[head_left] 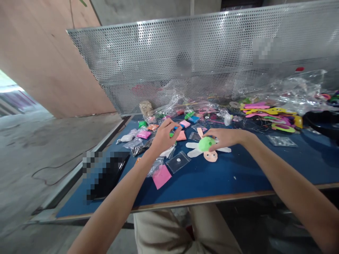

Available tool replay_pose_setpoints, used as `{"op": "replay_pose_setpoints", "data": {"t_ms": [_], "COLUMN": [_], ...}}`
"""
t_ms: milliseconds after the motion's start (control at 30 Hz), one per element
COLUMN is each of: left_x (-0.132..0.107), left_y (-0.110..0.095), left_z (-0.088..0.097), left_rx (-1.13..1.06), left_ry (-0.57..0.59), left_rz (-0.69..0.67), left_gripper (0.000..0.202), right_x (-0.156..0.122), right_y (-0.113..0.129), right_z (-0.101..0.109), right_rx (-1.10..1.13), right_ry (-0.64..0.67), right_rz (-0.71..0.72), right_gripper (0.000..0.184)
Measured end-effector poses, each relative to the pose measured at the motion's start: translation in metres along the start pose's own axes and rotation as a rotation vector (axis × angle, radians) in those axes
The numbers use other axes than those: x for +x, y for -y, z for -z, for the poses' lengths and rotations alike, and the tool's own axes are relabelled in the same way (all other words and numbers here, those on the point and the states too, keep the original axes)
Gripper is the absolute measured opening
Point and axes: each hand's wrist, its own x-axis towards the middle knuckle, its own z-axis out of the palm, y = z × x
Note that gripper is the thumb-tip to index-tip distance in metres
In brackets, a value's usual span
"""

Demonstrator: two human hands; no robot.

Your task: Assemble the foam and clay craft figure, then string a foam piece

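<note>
A small clay turtle (205,147) with a green shell, white flippers and a peach head lies on the blue table (238,173). My right hand (221,137) rests on the turtle, fingers curled over the green shell and pressing it. To its left, my left hand (165,135) hovers above small bags of coloured clay (144,134), its fingertips pinched together on a small bit I cannot make out. A green scrap shows just under that hand.
A pink bag (161,175) and a clear bag (178,161) lie near the front. A dark flat object (108,176) sits at the left edge. Foam shapes (267,113) and plastic wrappers (291,90) crowd the back right, before a perforated metal screen (185,63).
</note>
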Motion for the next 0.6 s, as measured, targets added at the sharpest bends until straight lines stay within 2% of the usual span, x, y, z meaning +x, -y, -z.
{"op": "replay_pose_setpoints", "data": {"t_ms": [133,333,467,533,600], "left_x": [-0.002,-0.002,-0.001,0.0,0.001], "left_y": [0.002,0.002,0.001,-0.001,-0.002], "left_z": [-0.003,-0.002,-0.002,-0.001,-0.001], "left_rx": [-0.005,0.015,0.025,0.018,-0.01], "left_ry": [0.014,0.009,-0.007,-0.033,-0.073], "left_rz": [0.001,0.001,0.012,0.042,0.096], "left_gripper": [0.019,0.02,0.02,0.02,0.021], "right_x": [0.003,0.003,-0.006,-0.01,-0.011], "right_y": [0.001,0.01,0.019,0.024,0.029], "right_z": [-0.009,-0.011,0.008,0.021,0.029], "right_rx": [-0.06,-0.08,-0.01,0.11,0.313], "right_ry": [-0.104,-0.169,-0.183,-0.197,-0.296], "right_rz": [0.037,0.063,0.054,0.072,0.104], "right_gripper": [0.069,0.062,0.061,0.06,0.06]}}
